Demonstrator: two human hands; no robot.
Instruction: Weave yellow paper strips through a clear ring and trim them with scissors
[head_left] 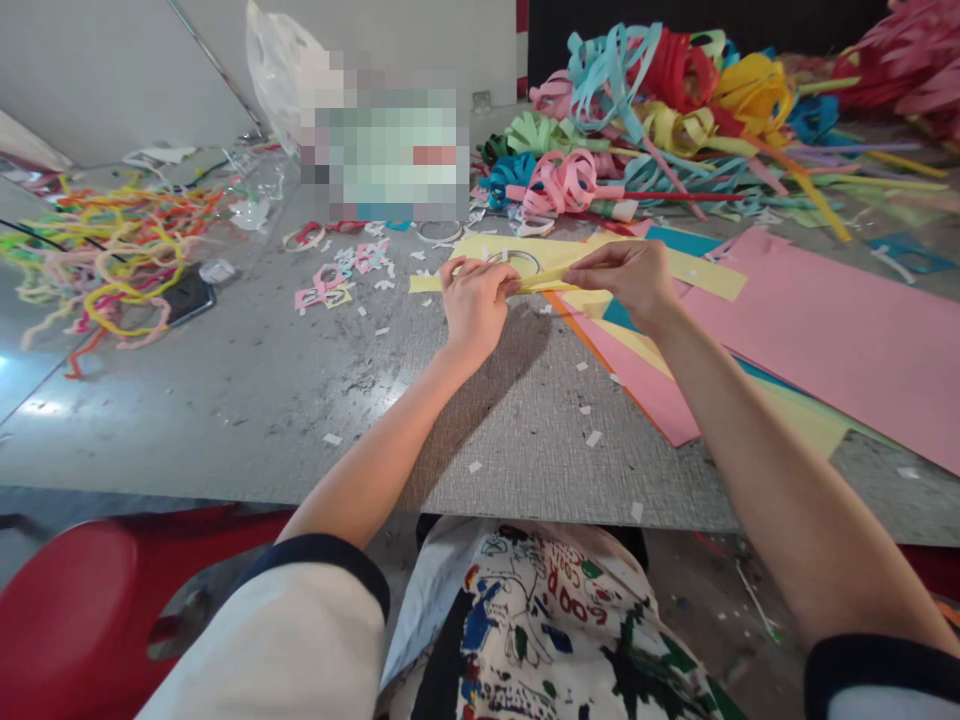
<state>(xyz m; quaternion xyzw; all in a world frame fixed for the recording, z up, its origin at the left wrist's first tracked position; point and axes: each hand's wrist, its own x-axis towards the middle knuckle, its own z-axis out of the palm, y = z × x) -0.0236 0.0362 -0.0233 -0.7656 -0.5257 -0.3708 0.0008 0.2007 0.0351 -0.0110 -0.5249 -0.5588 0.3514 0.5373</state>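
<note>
While a tangle of fuzzy, multicoloured craft stems point(142, 215) lies on the grey, textured table point(300, 400) well to the left of both grips, a dark, flat rectangular object point(196, 298) rests at its right edge. Nearer, just left of the left grip, small cut pink and white paper scraps point(322, 285) are scattered. The left hand's grip point(478, 308) presses and pinches a pale yellow, folded paper strip point(546, 282), which spans the space between the hands. A pale, thin-walled ring point(529, 260) sits just behind the strip, between the grips. The right hand's grip point(628, 282) pinches the strip between thumb and fingers. Beyond it lie looped, multicoloured paper ribbons point(566, 182); to its right, large, flat pink paper sheets point(847, 340) spread out.
</note>
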